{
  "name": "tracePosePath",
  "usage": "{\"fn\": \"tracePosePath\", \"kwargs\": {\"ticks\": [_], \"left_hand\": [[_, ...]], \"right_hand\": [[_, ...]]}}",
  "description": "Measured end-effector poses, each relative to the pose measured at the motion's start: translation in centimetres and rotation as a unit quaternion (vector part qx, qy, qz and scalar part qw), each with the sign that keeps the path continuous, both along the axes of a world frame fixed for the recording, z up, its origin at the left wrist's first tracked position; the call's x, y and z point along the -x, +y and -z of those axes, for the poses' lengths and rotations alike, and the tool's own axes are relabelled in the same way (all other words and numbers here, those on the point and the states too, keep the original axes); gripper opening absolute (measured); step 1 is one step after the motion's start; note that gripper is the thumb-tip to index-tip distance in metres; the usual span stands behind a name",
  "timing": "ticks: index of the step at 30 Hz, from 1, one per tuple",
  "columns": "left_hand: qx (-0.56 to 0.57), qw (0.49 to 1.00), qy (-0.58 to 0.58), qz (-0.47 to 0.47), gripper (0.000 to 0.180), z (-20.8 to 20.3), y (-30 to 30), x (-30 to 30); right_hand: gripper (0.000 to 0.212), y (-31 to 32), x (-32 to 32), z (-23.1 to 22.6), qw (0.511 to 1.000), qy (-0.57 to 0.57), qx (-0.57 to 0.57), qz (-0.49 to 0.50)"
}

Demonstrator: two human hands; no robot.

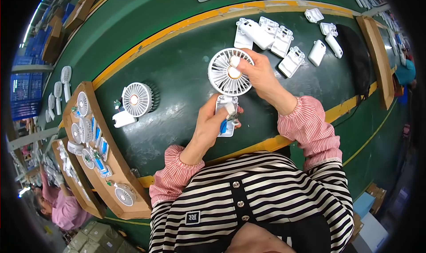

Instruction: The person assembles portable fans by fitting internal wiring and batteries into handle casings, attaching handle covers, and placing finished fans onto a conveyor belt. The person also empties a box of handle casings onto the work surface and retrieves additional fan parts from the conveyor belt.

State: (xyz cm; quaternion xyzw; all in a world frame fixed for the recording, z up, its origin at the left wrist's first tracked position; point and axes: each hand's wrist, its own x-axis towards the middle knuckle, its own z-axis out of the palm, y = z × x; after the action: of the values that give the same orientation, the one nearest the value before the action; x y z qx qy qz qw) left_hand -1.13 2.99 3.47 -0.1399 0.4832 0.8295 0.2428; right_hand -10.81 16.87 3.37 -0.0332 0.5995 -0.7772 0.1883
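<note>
In the middle of the table, my right hand [263,78] grips a round white fan head [218,80] with its thumb on the grille's hub. Just below, my left hand [207,123] is closed around an opened white handle shell [228,132]. A blue part [223,127] shows inside that shell, partly behind my thumb. White covers sit on both thumb tips. The fan head meets the top of the handle shell; whether they are joined, I cannot tell.
Another fan head [136,99] and a white shell piece [124,118] lie to the left. Several white handle shells [291,62] are spread at the far right, near a black cloth [355,58]. A cardboard tray [141,205] of fan parts stands left. A co-worker [66,208] sits beyond it.
</note>
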Motion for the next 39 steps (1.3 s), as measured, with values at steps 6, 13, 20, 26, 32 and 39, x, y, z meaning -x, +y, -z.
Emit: {"fn": "tracePosePath", "kwargs": {"ticks": [6,13,20,26,32,39], "left_hand": [[0.072,0.995,0.052,-0.041,0.023,1.5,0.6,0.4],[0.084,0.99,0.019,-0.112,0.024,0.5,0.2,0.8],[0.028,0.97,-0.04,-0.239,0.023,1.0,-0.4,1.6],[0.031,0.969,-0.058,-0.238,0.02,0.8,-0.4,1.0],[0.0,0.977,-0.052,-0.207,0.022,1.2,-1.4,0.5],[-0.063,0.972,-0.033,-0.222,0.026,0.5,-1.3,0.6]], "right_hand": [[0.023,-0.2,0.8,0.6,0.996,-0.051,-0.063,-0.024],[0.031,-0.2,0.9,1.1,0.947,0.257,-0.193,0.009],[0.031,-0.5,-4.3,-0.1,0.751,0.601,-0.273,0.008],[0.019,-1.3,-4.0,0.7,0.689,0.672,-0.271,0.027],[0.017,-1.3,-4.6,0.4,0.658,0.691,-0.298,0.015],[0.016,-1.4,-5.3,0.8,0.701,0.643,-0.306,0.033]]}}
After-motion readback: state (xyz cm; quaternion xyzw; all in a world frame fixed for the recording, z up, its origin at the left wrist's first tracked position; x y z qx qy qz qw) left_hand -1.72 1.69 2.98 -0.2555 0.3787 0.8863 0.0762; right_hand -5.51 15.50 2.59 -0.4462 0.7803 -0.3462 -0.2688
